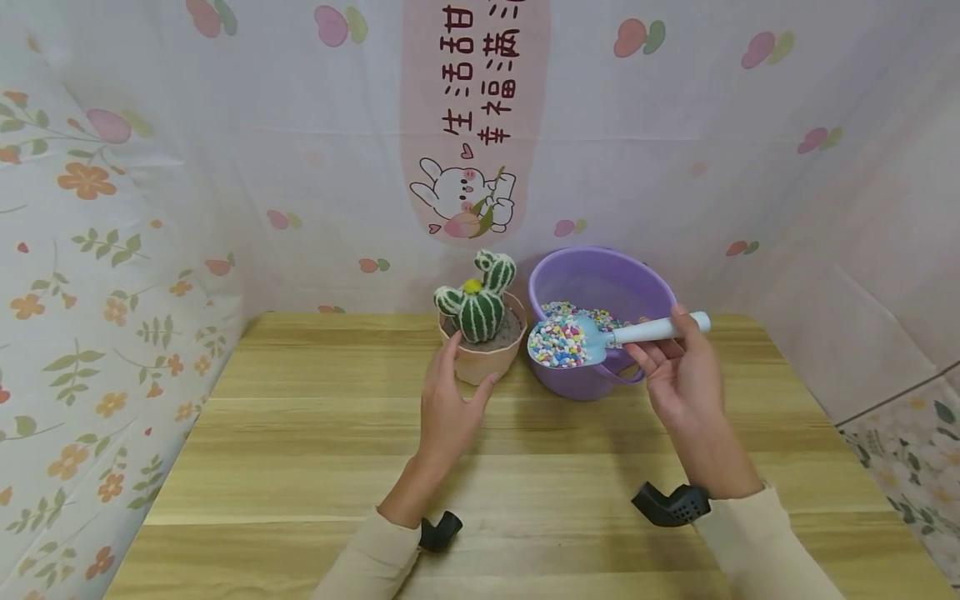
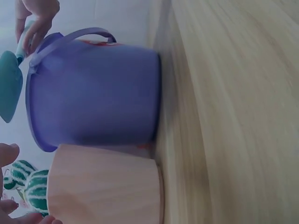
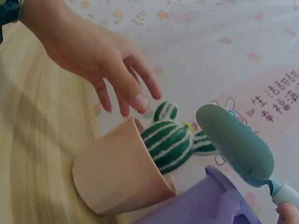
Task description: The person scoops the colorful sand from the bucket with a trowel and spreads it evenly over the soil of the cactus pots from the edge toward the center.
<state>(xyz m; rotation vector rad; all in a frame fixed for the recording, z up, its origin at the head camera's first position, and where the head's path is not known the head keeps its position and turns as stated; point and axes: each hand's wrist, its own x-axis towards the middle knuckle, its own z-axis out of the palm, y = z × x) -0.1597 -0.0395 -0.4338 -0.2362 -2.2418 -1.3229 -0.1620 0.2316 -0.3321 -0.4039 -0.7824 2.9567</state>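
Note:
My right hand (image 1: 686, 379) grips the white handle of a light blue scoop (image 1: 596, 340) heaped with colourful pebbles (image 1: 557, 343). The scoop hangs above the near rim of a purple bucket (image 1: 577, 383), which has more pebbles inside. To its left stands a pink plant pot (image 1: 487, 367) with grey soil and a green-and-white striped toy cactus (image 1: 480, 315) with a yellow flower. My left hand (image 1: 450, 408) is spread at the near left side of the pot, holding nothing. The right wrist view shows the scoop's underside (image 3: 238, 144) and the left fingers (image 3: 124, 86) close over the pot's rim.
The pot and bucket stand side by side at the back of the wooden table (image 1: 337, 467), against a patterned cloth backdrop (image 1: 337, 183). Cloth also hangs along the left and right sides. The bucket's purple handle (image 2: 77, 37) droops over its side.

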